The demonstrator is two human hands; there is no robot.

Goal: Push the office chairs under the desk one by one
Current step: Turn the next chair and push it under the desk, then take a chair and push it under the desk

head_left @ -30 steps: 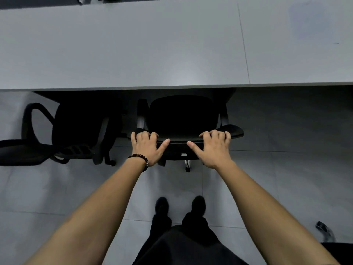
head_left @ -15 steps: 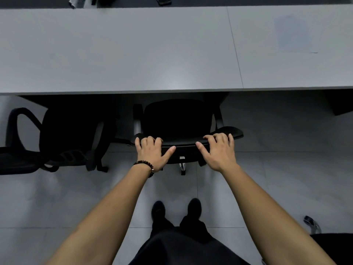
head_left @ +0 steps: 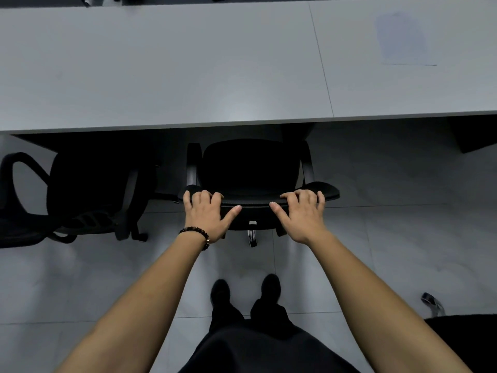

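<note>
Black chair (armrests showing) half under desk.

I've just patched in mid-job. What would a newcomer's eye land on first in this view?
First, the two bare arms reaching to the centre: the left hand and right hand grip the top of the backrest of a black chair that faces the long grey desk spanning the top of the view. To the left, a second chair stands turned sideways near the desk edge.

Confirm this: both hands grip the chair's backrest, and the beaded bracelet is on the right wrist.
Wrong wrist: the head view shows the beaded bracelet on the left wrist. The left hand and right hand do grip the backrest.
</note>
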